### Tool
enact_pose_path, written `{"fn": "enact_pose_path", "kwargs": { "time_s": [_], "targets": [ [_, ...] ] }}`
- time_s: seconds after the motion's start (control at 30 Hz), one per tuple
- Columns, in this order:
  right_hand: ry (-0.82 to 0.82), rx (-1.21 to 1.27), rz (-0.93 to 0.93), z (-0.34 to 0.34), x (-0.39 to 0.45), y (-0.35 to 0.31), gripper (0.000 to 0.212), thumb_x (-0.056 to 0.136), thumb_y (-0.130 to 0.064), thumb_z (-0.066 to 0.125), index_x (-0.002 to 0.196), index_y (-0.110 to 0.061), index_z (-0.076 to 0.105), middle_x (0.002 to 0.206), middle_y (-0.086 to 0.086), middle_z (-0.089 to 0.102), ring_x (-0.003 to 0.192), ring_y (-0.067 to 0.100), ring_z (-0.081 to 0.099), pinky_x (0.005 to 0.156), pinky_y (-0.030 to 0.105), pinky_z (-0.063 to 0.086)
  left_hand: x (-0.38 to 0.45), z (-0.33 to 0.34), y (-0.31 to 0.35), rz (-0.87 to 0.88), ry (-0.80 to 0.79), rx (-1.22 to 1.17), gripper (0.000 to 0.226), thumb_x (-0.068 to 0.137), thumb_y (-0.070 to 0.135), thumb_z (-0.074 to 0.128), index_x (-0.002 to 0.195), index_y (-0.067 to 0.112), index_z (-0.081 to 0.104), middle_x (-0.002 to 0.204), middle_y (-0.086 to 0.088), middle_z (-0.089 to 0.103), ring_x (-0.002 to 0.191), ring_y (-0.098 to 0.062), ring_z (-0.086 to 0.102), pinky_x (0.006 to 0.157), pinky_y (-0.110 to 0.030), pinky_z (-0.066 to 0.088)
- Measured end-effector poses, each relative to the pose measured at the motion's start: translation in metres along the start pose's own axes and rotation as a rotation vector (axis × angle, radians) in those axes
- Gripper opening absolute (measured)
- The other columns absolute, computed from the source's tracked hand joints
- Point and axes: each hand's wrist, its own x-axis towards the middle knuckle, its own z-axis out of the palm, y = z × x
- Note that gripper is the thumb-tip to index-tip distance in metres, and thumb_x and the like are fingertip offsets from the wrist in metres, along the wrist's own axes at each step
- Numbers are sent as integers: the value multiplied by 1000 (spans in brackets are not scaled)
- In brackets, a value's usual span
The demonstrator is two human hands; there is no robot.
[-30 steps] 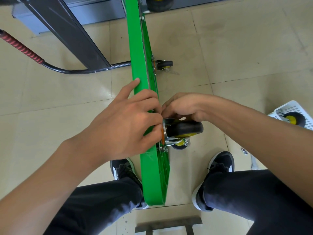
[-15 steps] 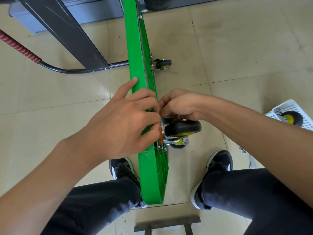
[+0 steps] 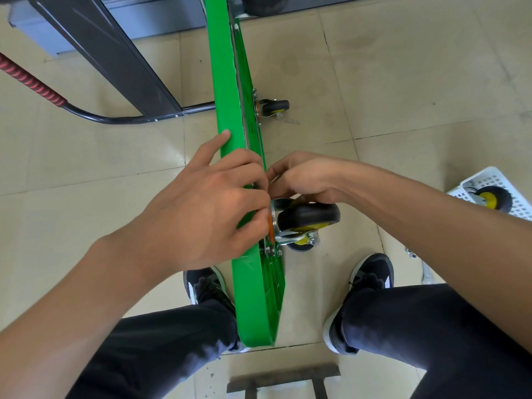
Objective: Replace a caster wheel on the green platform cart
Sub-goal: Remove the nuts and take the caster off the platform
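The green platform cart (image 3: 227,90) stands on its edge between my knees, underside facing right. A black caster wheel (image 3: 309,216) with a yellow hub sits against its mounting plate near the cart's near end. My left hand (image 3: 201,208) grips the cart's top edge beside that plate, its fingers curled over the edge. My right hand (image 3: 302,177) is curled just above the caster, fingertips against the plate; what they pinch is hidden. Another caster (image 3: 273,106) is mounted farther along the cart.
A white plastic basket (image 3: 472,182) at the right holds a spare wheel (image 3: 493,198). Small bolts (image 3: 410,253) and a wrench (image 3: 426,273) lie on the tiles by my right shoe. The cart's handle (image 3: 31,82) with its red grip lies left. A dark metal frame (image 3: 283,380) sits at the bottom.
Both hands stay at the caster plate with only slight finger shifts. The view has drifted a little.
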Motion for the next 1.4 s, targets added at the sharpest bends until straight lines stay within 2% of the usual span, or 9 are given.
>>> {"fn": "enact_pose_path", "kwargs": {
  "time_s": [0.1,0.3,0.53,0.67,0.77,1.07,1.13,1.2,1.4],
  "targets": [
    [-47,-137,63,-2,-2,1,5,85,-15,71,89,-12,69,82,3,67,89,22,64,93,47,53,0,0,0,-3,0,-2,35,93,35,43,83,26,75,95,9,64,116,-16,55,120,-52,19],
    [-15,-176,49,-1,-2,-2,19,79,-14,74,96,-6,76,92,13,71,96,29,67,97,53,52,0,0,0,0,0,-3,34,94,35,43,82,26,74,95,9,64,115,-16,56,120,-52,20],
    [9,-142,34,-2,-2,0,14,77,-10,75,91,-9,79,94,12,75,98,30,70,98,54,53,-1,1,-1,5,13,-11,35,95,35,42,81,26,73,94,8,64,114,-16,57,120,-52,20],
    [5,-107,1,-3,-2,2,17,78,-2,72,78,-17,80,79,0,75,89,24,69,92,46,57,-1,2,-1,8,23,-4,34,94,35,43,81,26,73,95,8,64,116,-17,57,120,-52,20],
    [13,-79,-11,-3,-5,1,21,81,3,69,78,-17,76,71,-2,73,81,21,68,75,35,54,0,2,-1,8,26,0,35,94,35,43,81,25,74,95,8,64,116,-17,57,120,-52,20],
    [133,-96,-65,-16,-15,-3,13,85,-12,73,94,-21,72,90,-3,78,84,13,74,80,34,48,2,3,-1,6,25,28,35,94,37,42,83,26,74,95,10,64,115,-17,57,119,-51,20],
    [177,-122,-104,-17,-18,-4,14,87,-14,71,100,-18,73,91,-3,77,82,13,74,75,29,49,3,4,0,9,30,36,33,93,37,43,84,26,74,95,10,64,114,-17,57,119,-52,21],
    [224,-160,-145,-19,-22,-7,16,90,-13,70,105,-12,72,95,3,76,80,15,73,61,15,47,4,4,0,5,29,37,32,93,37,44,86,27,74,95,10,64,113,-18,57,118,-52,21],
    [306,-204,-260,-30,-43,-21,12,90,-12,69,101,-11,73,91,6,75,73,15,71,53,14,45,7,1,5,-30,51,4,31,93,39,45,93,29,74,99,12,64,113,-16,58,118,-52,21]
  ]
}}
